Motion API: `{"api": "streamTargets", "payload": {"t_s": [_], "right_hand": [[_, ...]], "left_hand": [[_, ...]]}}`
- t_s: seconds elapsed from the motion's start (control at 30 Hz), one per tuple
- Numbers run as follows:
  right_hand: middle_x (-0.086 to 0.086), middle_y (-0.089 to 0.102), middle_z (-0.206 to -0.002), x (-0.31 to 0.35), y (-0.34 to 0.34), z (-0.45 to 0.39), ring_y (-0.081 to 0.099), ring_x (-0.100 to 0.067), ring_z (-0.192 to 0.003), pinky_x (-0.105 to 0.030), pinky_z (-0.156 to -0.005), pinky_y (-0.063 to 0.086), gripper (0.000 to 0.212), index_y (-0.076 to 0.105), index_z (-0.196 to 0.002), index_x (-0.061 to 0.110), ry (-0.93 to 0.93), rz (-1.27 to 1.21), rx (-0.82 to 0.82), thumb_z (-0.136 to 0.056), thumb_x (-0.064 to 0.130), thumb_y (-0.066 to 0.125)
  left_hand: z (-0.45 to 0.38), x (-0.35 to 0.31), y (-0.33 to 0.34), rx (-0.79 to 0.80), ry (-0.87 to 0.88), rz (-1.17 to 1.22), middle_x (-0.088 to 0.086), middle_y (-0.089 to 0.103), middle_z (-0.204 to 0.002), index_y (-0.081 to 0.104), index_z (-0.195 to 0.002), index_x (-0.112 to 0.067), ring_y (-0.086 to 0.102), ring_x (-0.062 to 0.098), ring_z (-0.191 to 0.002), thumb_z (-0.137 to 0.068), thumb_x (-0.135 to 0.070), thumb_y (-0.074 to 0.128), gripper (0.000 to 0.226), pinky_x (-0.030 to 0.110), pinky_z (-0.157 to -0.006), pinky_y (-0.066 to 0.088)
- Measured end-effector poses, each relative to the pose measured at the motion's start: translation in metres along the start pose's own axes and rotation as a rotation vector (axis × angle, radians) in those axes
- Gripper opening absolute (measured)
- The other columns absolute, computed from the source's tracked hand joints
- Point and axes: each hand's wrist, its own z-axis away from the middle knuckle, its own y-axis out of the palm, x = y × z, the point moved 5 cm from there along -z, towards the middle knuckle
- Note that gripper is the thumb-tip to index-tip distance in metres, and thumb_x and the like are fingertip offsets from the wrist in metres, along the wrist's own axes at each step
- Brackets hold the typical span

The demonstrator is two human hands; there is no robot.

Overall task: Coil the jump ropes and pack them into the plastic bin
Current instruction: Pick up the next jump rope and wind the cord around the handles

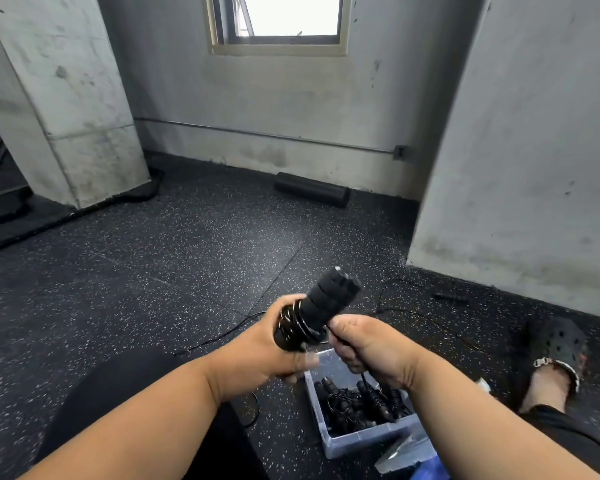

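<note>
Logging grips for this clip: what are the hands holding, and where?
Left hand grips the jump rope handles at their cord-wrapped lower end; right hand pinches the cord.

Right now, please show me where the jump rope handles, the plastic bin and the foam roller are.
jump rope handles [329, 299]: head view, on the black grip section above the left hand.
plastic bin [357, 441]: head view, on its near wall.
foam roller [310, 188]: head view, mid-length of the black cylinder.

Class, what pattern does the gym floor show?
Black floor with small white speckles, clearest in the head view.
</note>
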Motion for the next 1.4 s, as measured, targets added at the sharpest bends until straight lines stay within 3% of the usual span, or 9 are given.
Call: {"api": "streamTargets", "payload": {"t_s": [0.13, 0.27, 0.5, 0.7, 0.87, 1.0, 1.1, 1.3, 1.4], "right_hand": [[0.001, 0.044, -0.06, -0.015, 0.008, -0.007, 0.034, -0.011, -0.049, -0.026, -0.048, 0.027, 0.035, 0.06, -0.085, 0.019, 0.016, 0.254, -0.129, -0.109, 0.04, 0.047], [0.009, 0.05, -0.067, -0.008, 0.016, -0.009, 0.043, -0.004, -0.056, -0.021, -0.054, 0.036, 0.023, 0.065, -0.106, 0.009, 0.045, 0.635, -0.096, -0.107, 0.029, 0.053], [0.004, 0.066, -0.075, 0.042, 0.017, 0.015, 0.053, -0.007, -0.061, -0.024, -0.053, 0.035, 0.016, 0.068, -0.084, 0.027, 0.043, 1.22, 0.068, -0.097, 0.038, 0.067], [0.012, 0.06, -0.065, 0.051, 0.008, 0.017, 0.05, -0.005, -0.061, -0.022, -0.06, 0.038, 0.022, 0.069, -0.076, 0.021, -0.027, 0.773, 0.228, -0.083, 0.034, 0.086], [-0.005, 0.059, -0.073, 0.009, -0.005, 0.011, 0.054, -0.014, -0.065, -0.026, -0.061, 0.042, 0.024, 0.067, -0.073, 0.021, -0.04, -0.08, 0.115, -0.091, 0.011, 0.056], [-0.006, 0.052, -0.057, -0.018, 0.004, -0.001, 0.045, -0.013, -0.049, -0.026, -0.052, 0.032, 0.043, 0.061, -0.063, 0.021, -0.004, -0.151, -0.195, -0.105, 0.019, 0.052], [-0.006, 0.051, -0.063, -0.012, 0.012, 0.0, 0.046, -0.012, -0.052, -0.024, -0.051, 0.038, 0.026, 0.06, -0.085, 0.01, -0.05, -0.16, -0.244, -0.107, 0.018, 0.048], [-0.001, 0.05, -0.061, 0.0, 0.014, 0.003, 0.043, -0.011, -0.055, -0.027, -0.054, 0.035, 0.028, 0.061, -0.08, 0.015, -0.082, -0.006, -0.268, -0.104, 0.017, 0.046], [-0.005, 0.051, -0.061, -0.004, 0.011, 0.006, 0.044, -0.012, -0.055, -0.027, -0.056, 0.037, 0.027, 0.061, -0.078, 0.014, -0.052, 0.058, -0.25, -0.102, 0.015, 0.048]], "left_hand": [[-0.008, 0.012, -0.013, -0.297, -0.143, 0.111, -0.01, 0.071, -0.107, 0.053, -0.139, -0.047, 0.063, 0.008, -0.089, -0.087, -0.024, 0.085, 0.065, 0.031, -0.072, 0.059], [-0.013, 0.029, -0.042, -0.469, -0.218, -0.265, -0.018, 0.074, -0.092, 0.058, -0.126, -0.046, 0.064, 0.004, -0.074, -0.081, -0.036, 0.089, 0.055, 0.028, -0.07, 0.052], [-0.015, 0.047, -0.022, -0.068, -0.385, -0.982, -0.013, 0.074, -0.106, 0.05, -0.126, -0.052, 0.068, 0.016, -0.097, -0.076, -0.043, 0.086, 0.062, 0.031, -0.088, 0.055], [0.001, 0.043, 0.022, 0.459, -0.322, -0.463, -0.002, 0.076, -0.115, 0.059, -0.126, -0.046, 0.069, 0.013, -0.103, -0.082, -0.017, 0.088, 0.061, 0.043, -0.106, 0.055], [0.008, 0.01, 0.029, 0.392, -0.189, 0.088, -0.01, 0.07, -0.098, 0.055, -0.13, -0.022, 0.062, 0.013, -0.082, -0.09, -0.007, 0.073, 0.046, 0.026, -0.069, 0.06], [0.002, 0.023, 0.017, 0.213, -0.302, 0.213, -0.005, 0.056, -0.079, 0.039, -0.145, -0.012, 0.043, 0.007, -0.06, -0.079, -0.028, 0.085, 0.082, 0.029, -0.063, 0.055], [-0.003, 0.034, 0.01, 0.077, -0.355, 0.279, 0.0, 0.055, -0.083, 0.017, -0.16, -0.009, 0.038, 0.005, -0.055, -0.08, -0.028, 0.087, 0.108, 0.029, -0.062, 0.054], [0.0, 0.024, 0.013, 0.183, -0.338, 0.211, -0.01, 0.063, -0.08, 0.05, -0.137, -0.021, 0.05, 0.007, -0.067, -0.085, -0.019, 0.082, 0.061, 0.039, -0.077, 0.062], [0.003, 0.016, 0.008, 0.176, -0.27, 0.066, 0.007, 0.073, -0.108, 0.058, -0.136, -0.016, 0.065, 0.022, -0.094, -0.081, -0.014, 0.086, 0.061, 0.044, -0.092, 0.056]]}}
